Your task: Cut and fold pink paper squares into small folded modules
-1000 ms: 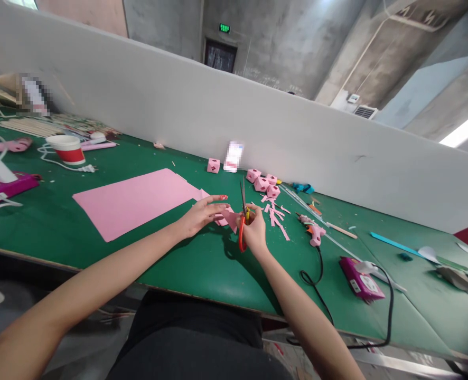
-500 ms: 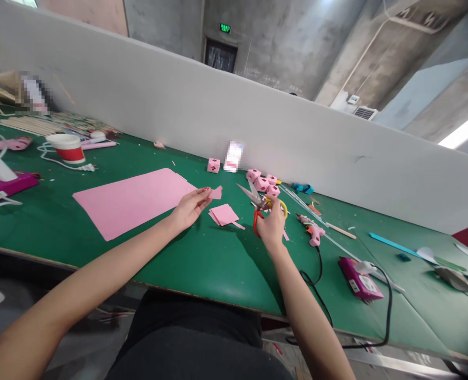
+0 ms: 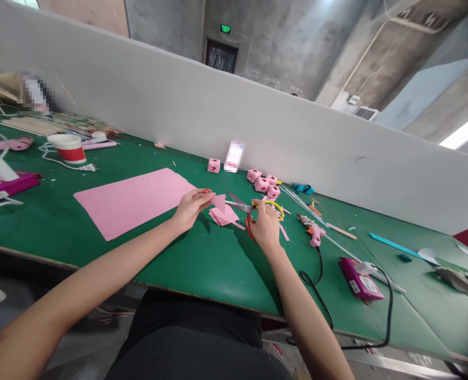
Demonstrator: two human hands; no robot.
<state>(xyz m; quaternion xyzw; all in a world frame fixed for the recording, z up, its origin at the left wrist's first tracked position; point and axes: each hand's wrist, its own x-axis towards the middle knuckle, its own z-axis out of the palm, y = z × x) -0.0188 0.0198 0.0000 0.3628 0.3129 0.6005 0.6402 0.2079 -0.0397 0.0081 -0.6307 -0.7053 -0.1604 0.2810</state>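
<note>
Above green table (image 3: 202, 264), left fingers (image 3: 207, 191) pinch pink piece (image 3: 220, 202); right fingers (image 3: 259, 205) grip open scissors (image 3: 248, 208).

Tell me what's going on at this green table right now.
A person's left hand holds a small pink paper piece, and the right hand holds open scissors with the blades close to it. Cut pink pieces lie in a small pile just below. A big pink sheet lies to the left, and small pink boxes sit behind, near paper scraps.
</note>
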